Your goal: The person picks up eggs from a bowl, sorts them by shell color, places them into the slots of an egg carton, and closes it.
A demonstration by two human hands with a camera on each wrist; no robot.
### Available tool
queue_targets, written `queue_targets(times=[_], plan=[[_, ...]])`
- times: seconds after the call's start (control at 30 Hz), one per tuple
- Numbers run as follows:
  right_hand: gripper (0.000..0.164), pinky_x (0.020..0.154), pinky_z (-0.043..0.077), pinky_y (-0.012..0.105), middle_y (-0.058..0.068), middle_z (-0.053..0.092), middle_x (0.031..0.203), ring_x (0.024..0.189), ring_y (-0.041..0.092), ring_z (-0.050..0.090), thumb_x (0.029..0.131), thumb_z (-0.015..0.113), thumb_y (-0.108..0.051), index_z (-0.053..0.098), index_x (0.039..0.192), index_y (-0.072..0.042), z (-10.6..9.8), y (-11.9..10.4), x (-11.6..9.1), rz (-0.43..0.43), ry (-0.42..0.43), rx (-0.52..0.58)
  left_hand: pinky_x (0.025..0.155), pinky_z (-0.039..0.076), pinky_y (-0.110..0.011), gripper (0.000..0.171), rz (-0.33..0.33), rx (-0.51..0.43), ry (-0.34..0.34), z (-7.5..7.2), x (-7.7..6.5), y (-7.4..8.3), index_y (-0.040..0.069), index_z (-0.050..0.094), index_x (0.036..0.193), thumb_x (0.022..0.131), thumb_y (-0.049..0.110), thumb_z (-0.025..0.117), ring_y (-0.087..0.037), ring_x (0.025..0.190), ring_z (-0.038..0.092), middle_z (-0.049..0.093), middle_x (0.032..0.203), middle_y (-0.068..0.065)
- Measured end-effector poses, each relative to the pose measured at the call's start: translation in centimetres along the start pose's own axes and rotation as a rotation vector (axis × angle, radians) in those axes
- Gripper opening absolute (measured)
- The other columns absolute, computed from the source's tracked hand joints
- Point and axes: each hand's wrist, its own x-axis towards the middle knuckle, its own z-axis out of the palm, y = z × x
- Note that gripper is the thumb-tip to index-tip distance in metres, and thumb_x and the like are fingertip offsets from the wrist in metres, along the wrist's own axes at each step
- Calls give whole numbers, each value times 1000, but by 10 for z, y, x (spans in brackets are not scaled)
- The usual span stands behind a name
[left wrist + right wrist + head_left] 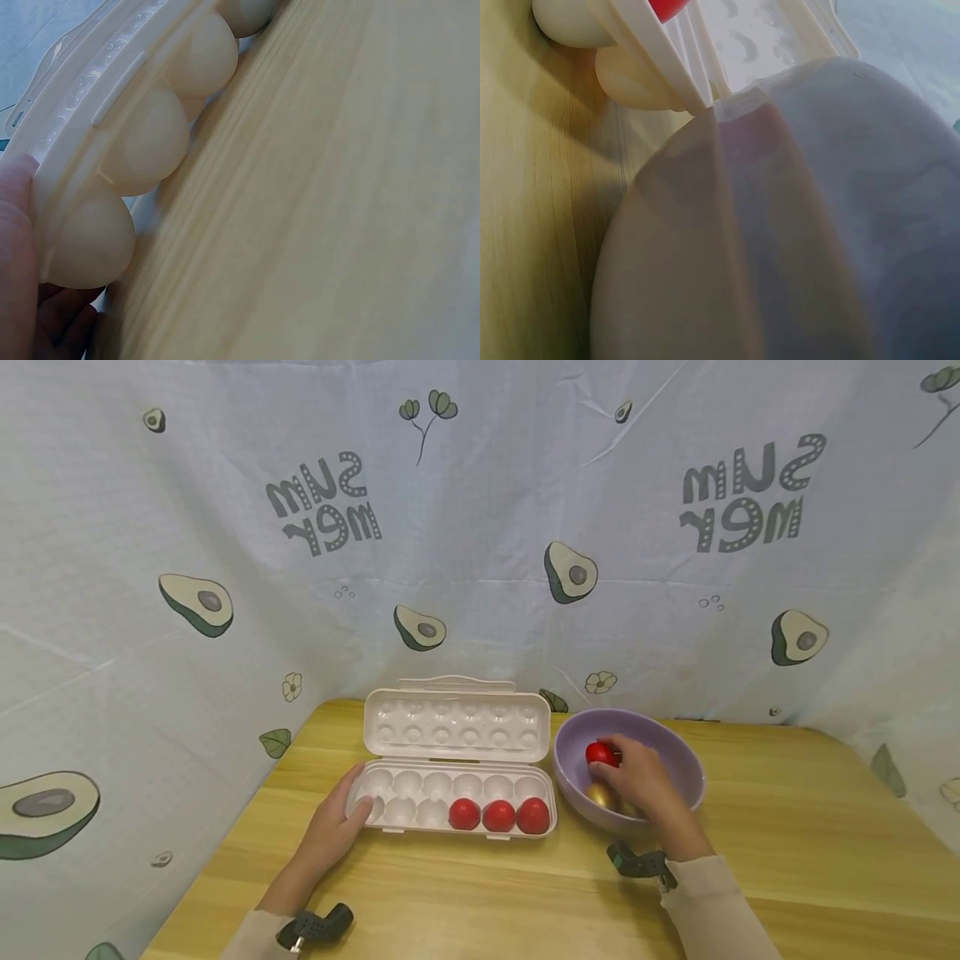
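An egg box (pixel 397 828) lies with its lid raised, its hollows facing up. Three red eggs (pixel 498 816) fill the right end of its front row. My left hand (pixel 328 828) grips the box's left end; in the left wrist view the thumb (pixel 16 240) is over the rim and the fingers curl beneath. Inside the purple bowl (pixel 678 752), my right hand (pixel 637 772) grips another red egg (pixel 602 754). A gold egg (pixel 602 795) sits below that hand, which partly hides the bowl's contents. The bowl's wall (pixel 682 262) fills much of the right wrist view, where no fingers show.
The open lid (pixel 457 727) leans back towards the printed curtain (pixel 480 635) behind the wooden table (pixel 450 902). The bowl stands close against the box's right end.
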Motion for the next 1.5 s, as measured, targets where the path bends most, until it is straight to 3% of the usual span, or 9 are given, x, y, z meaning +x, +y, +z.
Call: queue_targets(times=[0.13,0.57,1.07,1.5], plan=[[48,80,47,45,15,55,112,95,30,51,83,62,-21,48,126,-7,-2,-2,-1,19,3,19,104,28,-47,55,-3,-4,-1,0,0,1,11,29,140,91,26,49,-28,127,33,36,140,-10],[50,85,47,43,7,55,116,105,28,51,83,62,-36,48,126,-15,-1,-6,2,-72,50,198,104,28,-48,55,3,2,-5,-1,0,1,11,29,140,92,29,49,-28,127,33,36,140,-9],[52,86,47,42,1,55,116,106,22,51,82,62,-43,48,127,-21,-1,-23,-3,-77,55,254,104,28,-47,55,9,10,2,-1,0,-1,12,29,141,92,27,48,-30,127,33,36,140,-11],[47,81,51,40,6,58,114,105,26,54,81,66,-32,52,123,-17,11,-37,-1,-154,100,287,104,28,-48,54,2,21,4,0,0,-1,12,30,140,92,27,49,-30,127,33,36,140,-11]])
